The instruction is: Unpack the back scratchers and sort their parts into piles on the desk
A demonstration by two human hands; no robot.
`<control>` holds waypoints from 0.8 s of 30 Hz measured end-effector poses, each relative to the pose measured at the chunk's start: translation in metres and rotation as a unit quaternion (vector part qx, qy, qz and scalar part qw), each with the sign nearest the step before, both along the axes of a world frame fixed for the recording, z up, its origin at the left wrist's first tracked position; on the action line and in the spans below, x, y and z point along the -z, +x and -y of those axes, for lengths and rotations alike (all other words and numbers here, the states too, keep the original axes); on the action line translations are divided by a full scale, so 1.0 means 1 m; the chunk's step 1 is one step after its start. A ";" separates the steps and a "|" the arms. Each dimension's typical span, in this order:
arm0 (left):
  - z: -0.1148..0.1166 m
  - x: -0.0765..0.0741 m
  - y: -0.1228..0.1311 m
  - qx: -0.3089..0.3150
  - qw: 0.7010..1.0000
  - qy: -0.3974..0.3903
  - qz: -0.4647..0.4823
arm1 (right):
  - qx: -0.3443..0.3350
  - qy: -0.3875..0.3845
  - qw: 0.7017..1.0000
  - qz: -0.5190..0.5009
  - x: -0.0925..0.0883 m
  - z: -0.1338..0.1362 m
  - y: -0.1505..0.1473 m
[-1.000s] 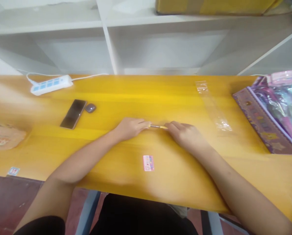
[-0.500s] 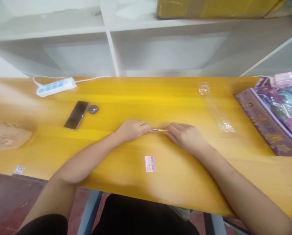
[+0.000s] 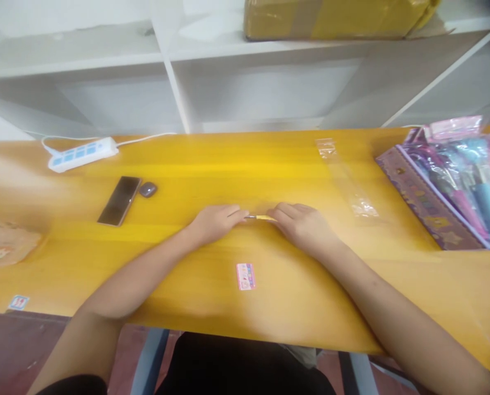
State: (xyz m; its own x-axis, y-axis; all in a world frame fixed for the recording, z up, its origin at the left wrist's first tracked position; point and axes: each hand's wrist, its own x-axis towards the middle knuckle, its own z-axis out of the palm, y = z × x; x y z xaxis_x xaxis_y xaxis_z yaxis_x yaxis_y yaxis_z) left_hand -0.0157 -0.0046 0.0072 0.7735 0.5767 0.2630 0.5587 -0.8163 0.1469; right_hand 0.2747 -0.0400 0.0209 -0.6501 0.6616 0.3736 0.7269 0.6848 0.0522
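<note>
On the yellow table (image 3: 269, 159), my left hand (image 3: 212, 222) and my right hand (image 3: 302, 225) meet at the middle. Both are closed, each pinching one end of a thin yellow stick with a metal part (image 3: 259, 218), which lies just above the tabletop. A small pink label (image 3: 245, 276) lies flat on the table in front of the hands, nearer to me.
A black phone (image 3: 119, 200) and a small grey oval object (image 3: 148, 190) lie at left, a white power strip (image 3: 81, 154) behind them. A clear plastic sleeve (image 3: 347, 181) lies right of centre. A purple box of packaged items (image 3: 446, 186) stands far right. White shelves rise behind.
The hands and the thin stick have stayed together in the same pose. Only the camera has shifted slightly.
</note>
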 end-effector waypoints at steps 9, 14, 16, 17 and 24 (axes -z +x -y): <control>-0.060 -0.013 -0.046 -0.122 0.990 0.065 0.038 | 0.196 0.046 0.978 -0.051 -0.024 -0.024 0.093; -0.084 -0.025 -0.081 -0.169 0.982 0.082 0.027 | 0.333 0.076 0.937 -0.071 -0.035 -0.031 0.161; -0.090 -0.029 -0.099 -0.192 0.975 0.115 0.014 | 0.404 0.091 0.905 -0.094 -0.035 -0.030 0.189; -0.093 -0.031 -0.107 -0.198 0.972 0.127 0.009 | 0.435 0.097 0.890 -0.102 -0.035 -0.029 0.203; -0.100 -0.025 -0.118 -0.177 0.975 0.135 0.009 | 0.506 0.105 0.849 -0.114 -0.028 -0.027 0.248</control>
State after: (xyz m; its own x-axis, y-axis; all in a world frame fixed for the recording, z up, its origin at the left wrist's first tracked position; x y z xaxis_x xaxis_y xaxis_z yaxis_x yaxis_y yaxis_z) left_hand -0.1340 0.0950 0.0326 0.5321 0.7146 0.4542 0.8119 -0.5828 -0.0341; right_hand 0.5226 -0.0127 0.0488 0.3158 0.7419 0.5916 0.9450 -0.3022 -0.1254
